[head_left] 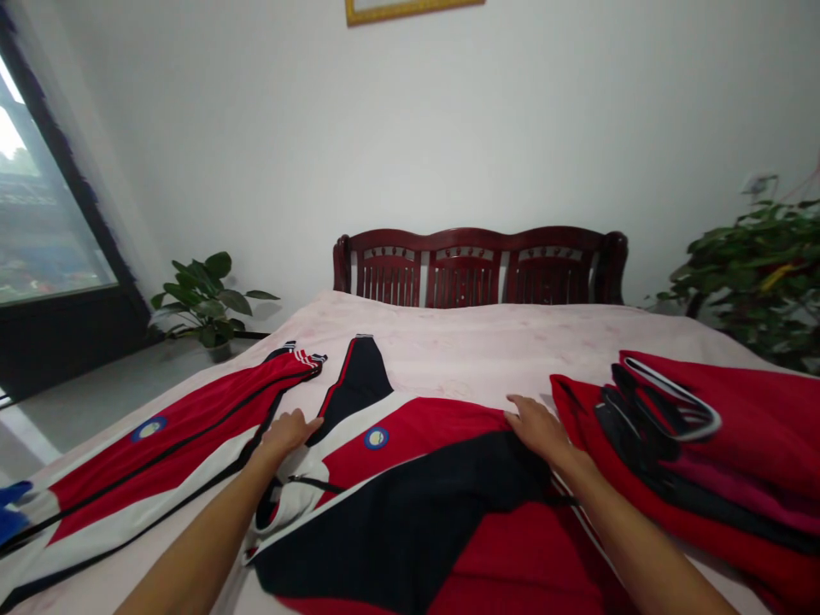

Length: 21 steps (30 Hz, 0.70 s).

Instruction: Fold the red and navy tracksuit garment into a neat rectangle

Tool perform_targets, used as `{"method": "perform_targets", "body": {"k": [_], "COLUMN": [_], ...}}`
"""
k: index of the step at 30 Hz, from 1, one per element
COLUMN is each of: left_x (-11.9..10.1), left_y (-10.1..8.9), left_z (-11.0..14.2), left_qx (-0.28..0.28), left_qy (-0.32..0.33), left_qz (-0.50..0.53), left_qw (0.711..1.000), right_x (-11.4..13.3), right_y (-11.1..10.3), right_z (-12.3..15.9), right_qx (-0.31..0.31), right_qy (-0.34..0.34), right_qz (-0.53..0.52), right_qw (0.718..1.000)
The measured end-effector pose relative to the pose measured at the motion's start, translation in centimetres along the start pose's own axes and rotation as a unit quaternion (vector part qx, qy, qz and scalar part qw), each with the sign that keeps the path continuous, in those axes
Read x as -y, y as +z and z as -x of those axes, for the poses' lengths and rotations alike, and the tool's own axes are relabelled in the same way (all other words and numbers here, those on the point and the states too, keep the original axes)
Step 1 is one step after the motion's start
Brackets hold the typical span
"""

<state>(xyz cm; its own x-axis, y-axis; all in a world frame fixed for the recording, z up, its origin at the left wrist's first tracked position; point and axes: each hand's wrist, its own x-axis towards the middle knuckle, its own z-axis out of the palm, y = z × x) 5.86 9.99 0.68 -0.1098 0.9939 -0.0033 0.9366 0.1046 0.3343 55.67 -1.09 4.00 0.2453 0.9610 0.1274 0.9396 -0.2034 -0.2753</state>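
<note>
Both hands lie flat, fingers spread, gripping nothing. The left hand [286, 431] presses the jacket [423, 504] at its collar; the right hand [536, 427] presses its far edge. The jacket's long axis runs away from the person, one sleeve [360, 376] reaching toward the headboard [477, 265]. A second garment [160, 444], probably another jacket, lies left; one pile [705, 444] right. Two plants.

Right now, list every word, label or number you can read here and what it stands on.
None can be read.
Round badge on the jacket under both hands: too small and blurred.
Round badge on the left garment: blurred too.
Wall frame: cut off.
</note>
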Motion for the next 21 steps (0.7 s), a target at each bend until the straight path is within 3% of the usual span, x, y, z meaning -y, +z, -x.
{"method": "perform_targets", "body": {"k": [3,6,10,14,18,21], "left_x": [-1.2,-1.2,-1.3,-2.7,-5.2,-6.8], "left_y": [2.5,3.4,2.4,0.0,-1.2,-0.5], "left_z": [0.0,0.7,0.6,-1.6,-3.3,-1.6], "left_qx": [-0.013,-0.032,-0.101,-0.155,-0.132,-0.093], "left_qy": [-0.023,0.013,0.048,0.064,0.086,0.15], "left_qz": [-0.026,-0.024,-0.027,-0.041,-0.065,-0.066], "left_qw": [0.999,0.999,0.993,0.985,0.985,0.982], "right_x": [0.5,-0.3,-1.1,-1.1,-1.1,-1.0], "right_y": [2.2,3.6,3.2,1.1,0.3,1.0], "right_z": [-2.5,-3.1,-3.4,-5.5,-6.8,-5.2], "right_qx": [0.018,0.045,0.046,-0.015,-0.043,-0.057], "right_qy": [0.068,0.08,0.028,0.044,0.081,0.065], "right_qz": [0.03,0.054,0.069,0.089,0.094,0.086], "right_qw": [0.997,0.994,0.996,0.995,0.991,0.993]}}
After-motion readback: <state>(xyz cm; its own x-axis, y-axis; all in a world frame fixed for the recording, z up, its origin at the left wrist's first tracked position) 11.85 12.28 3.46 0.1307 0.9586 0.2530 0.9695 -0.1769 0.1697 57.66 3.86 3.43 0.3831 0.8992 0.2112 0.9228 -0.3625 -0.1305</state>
